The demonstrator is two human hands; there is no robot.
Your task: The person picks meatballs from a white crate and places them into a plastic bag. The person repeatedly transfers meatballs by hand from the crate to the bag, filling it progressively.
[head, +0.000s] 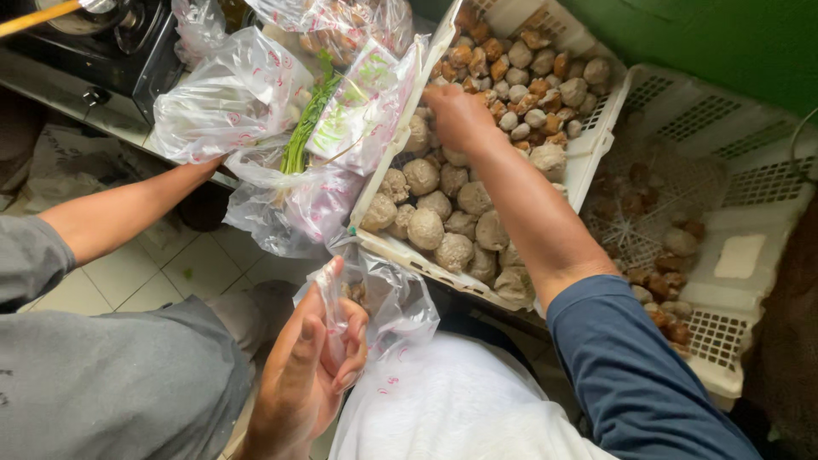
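My left hand (pixel 311 366) is low in the middle, pinching the mouth of a clear plastic bag (pixel 392 298) that holds a few small pieces. My right hand (pixel 460 115), on a blue-sleeved arm, reaches into a tilted white plastic crate (pixel 588 162). Its fingers curl down among small brown and grey balls (pixel 545 64), hiding the fingertips. Larger pale meatballs (pixel 426 228) fill the near end of that crate, beneath my forearm.
A co-worker in a grey shirt at the left stretches an arm (pixel 111 213) to a heap of plastic bags with green stalks (pixel 302 128). A second white crate (pixel 741 255) with a few balls stands on the right. A black stove (pixel 111 43) sits top left above the tiled floor (pixel 170 273).
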